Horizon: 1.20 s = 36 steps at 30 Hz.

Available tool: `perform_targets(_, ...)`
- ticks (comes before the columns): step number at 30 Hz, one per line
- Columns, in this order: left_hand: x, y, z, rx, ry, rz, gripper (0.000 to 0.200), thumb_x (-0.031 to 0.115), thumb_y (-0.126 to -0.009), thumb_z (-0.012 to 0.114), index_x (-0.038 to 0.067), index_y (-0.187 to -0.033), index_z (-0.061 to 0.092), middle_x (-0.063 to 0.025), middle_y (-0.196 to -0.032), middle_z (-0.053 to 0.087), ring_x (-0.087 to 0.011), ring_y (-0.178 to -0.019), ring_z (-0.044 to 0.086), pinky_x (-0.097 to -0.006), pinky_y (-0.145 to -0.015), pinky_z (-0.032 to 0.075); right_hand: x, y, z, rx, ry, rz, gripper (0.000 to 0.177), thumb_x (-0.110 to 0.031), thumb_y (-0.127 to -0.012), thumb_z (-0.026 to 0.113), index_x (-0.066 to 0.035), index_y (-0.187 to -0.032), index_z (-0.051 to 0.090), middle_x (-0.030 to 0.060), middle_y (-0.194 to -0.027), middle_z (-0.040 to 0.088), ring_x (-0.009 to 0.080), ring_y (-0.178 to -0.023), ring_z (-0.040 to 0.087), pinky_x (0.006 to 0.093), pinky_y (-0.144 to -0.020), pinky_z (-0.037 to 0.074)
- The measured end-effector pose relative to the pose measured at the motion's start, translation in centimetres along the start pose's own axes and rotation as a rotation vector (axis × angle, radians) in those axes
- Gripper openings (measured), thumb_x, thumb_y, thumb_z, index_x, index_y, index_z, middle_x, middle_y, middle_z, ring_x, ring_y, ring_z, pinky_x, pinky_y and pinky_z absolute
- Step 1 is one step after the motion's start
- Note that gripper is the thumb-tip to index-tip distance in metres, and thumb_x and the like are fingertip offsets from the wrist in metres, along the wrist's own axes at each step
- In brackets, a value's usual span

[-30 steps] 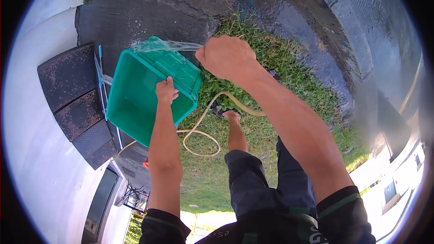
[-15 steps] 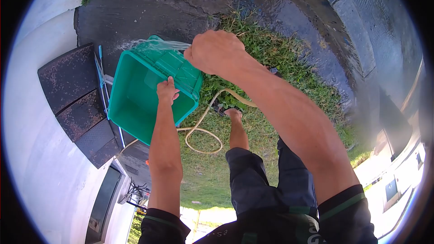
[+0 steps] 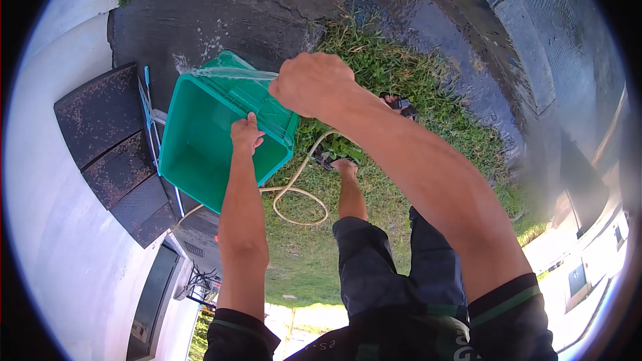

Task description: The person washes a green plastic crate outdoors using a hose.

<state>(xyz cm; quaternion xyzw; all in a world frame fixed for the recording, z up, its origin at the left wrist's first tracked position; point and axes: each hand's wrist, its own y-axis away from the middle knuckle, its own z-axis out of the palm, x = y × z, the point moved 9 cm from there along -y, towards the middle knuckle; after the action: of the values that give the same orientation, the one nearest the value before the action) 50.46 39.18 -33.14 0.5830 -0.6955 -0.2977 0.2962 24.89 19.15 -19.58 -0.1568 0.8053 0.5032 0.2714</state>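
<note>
My left hand (image 3: 247, 135) is closed on the near rim of a green plastic bin (image 3: 197, 147), thumb on top. The bin is tilted, with its opening facing me and its inside showing. My right hand (image 3: 311, 85) is a fist beyond the bin's right side. A water stream (image 3: 234, 74) shoots leftward from that fist across the bin's outer side. A pale yellow garden hose (image 3: 297, 222) loops over the grass and runs up behind my right forearm; its end is hidden in the fist.
Dark wet pavement (image 3: 221, 7) lies beyond the bin. Dark steps (image 3: 110, 137) and a blue-handled pole (image 3: 148, 103) stand left, by a white wall (image 3: 47, 180). My feet are on the grass (image 3: 394, 187). A concrete curb (image 3: 521, 47) runs at the right.
My right hand has shifted slightly left and down, and the water stream has moved with it, now striking nearer the bin's left corner. My left hand keeps its hold on the rim.
</note>
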Motion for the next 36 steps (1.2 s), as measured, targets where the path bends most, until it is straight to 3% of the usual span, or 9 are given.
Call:
perform_targets(10,0.3,0.9,-0.1,-0.003,0.033,-0.04,0.058,0.038,-0.093,0.057,-0.004,-0.131,0.044,-0.0142,-0.107,0.062,-0.0256,-0.081,0.067,-0.0337,-0.054,0.052,4.5,0.1,5.9,-0.112,0.171,0.026,0.035,-0.028,-0.088,0.045,-0.003,-0.092,0.069,0.0159,-0.093,0.068,0.0325,-0.09,0.067,0.0434,-0.075,0.054)
perform_targets(12,0.8,1.5,-0.1,-0.04,0.015,-0.045,0.059,0.039,-0.093,0.056,-0.003,-0.133,0.042,-0.0137,-0.111,0.06,-0.0261,-0.087,0.067,-0.0339,-0.057,0.053,4.8,-0.3,4.8,-0.066,0.259,0.032,0.035,-0.028,-0.089,0.044,-0.003,-0.091,0.069,0.0148,-0.089,0.068,0.0319,-0.087,0.067,0.0434,-0.073,0.055)
perform_targets(18,0.9,1.2,-0.3,-0.097,0.01,-0.047,0.058,0.039,-0.093,0.056,-0.003,-0.131,0.042,-0.0135,-0.111,0.059,-0.0267,-0.092,0.066,-0.0333,-0.062,0.053,6.5,-1.3,1.9,-0.047,0.151,0.204,0.039,-0.031,-0.09,0.042,-0.001,-0.091,0.068,0.0145,-0.087,0.067,0.0322,-0.084,0.067,0.0455,-0.075,0.054)
perform_targets(20,0.8,0.9,-0.3,-0.113,0.009,-0.051,0.058,0.039,-0.093,0.057,-0.002,-0.131,0.043,-0.0135,-0.111,0.059,-0.0265,-0.092,0.066,-0.0334,-0.062,0.054,6.5,-1.4,2.5,-0.172,0.258,0.232,0.037,-0.032,-0.094,0.044,-0.007,-0.104,0.069,0.0125,-0.105,0.067,0.0288,-0.096,0.066,0.0424,-0.074,0.055)
perform_targets(25,0.0,0.2,-0.2,-0.085,0.02,-0.047,0.057,0.037,-0.092,0.058,-0.002,-0.131,0.044,-0.0135,-0.108,0.06,-0.0258,-0.09,0.066,-0.0347,-0.062,0.055,5.1,-1.6,1.1,-0.08,0.261,0.196,0.036,-0.03,-0.093,0.043,-0.007,-0.105,0.068,0.0131,-0.106,0.066,0.0293,-0.098,0.065,0.0425,-0.078,0.054)
perform_targets(27,-0.1,-0.1,0.2,-0.144,0.004,-0.038,0.055,0.041,-0.092,0.058,0.0,-0.125,0.045,-0.0114,-0.111,0.057,-0.0268,-0.099,0.063,-0.0353,-0.064,0.053,4.9,-1.7,0.6,-0.032,0.198,0.224,0.037,-0.03,-0.093,0.042,-0.007,-0.105,0.068,0.0134,-0.106,0.066,0.0297,-0.098,0.065,0.0424,-0.079,0.054)
perform_targets(31,-0.2,0.1,0.3,-0.103,0.031,-0.027,0.055,0.041,-0.092,0.058,-0.001,-0.126,0.045,-0.0118,-0.111,0.058,-0.0277,-0.1,0.063,-0.0344,-0.063,0.054,5.6,-1.9,1.5,-0.104,0.169,0.287,0.041,-0.034,-0.092,0.042,-0.005,-0.106,0.067,0.0141,-0.106,0.066,0.0308,-0.099,0.064,0.0421,-0.082,0.053)
perform_targets(33,0.0,0.2,-0.1,-0.056,0.054,-0.019,0.051,0.035,-0.091,0.06,-0.001,-0.124,0.05,-0.0135,-0.107,0.062,-0.0249,-0.085,0.067,-0.0349,-0.061,0.056,6.2,-2.2,2.2,-0.126,0.166,0.309,0.043,-0.036,-0.092,0.042,-0.004,-0.106,0.067,0.0142,-0.106,0.066,0.0309,-0.099,0.064,0.0417,-0.083,0.053)
perform_targets(36,0.2,0.3,-0.2,-0.078,0.03,-0.025,0.053,0.036,-0.091,0.061,-0.001,-0.127,0.05,-0.0131,-0.106,0.062,-0.0241,-0.084,0.067,-0.0349,-0.061,0.056,5.5,-2.6,1.9,-0.044,0.217,0.233,0.043,-0.037,-0.092,0.043,-0.004,-0.106,0.067,0.0137,-0.106,0.066,0.0309,-0.099,0.064,0.0425,-0.082,0.053)
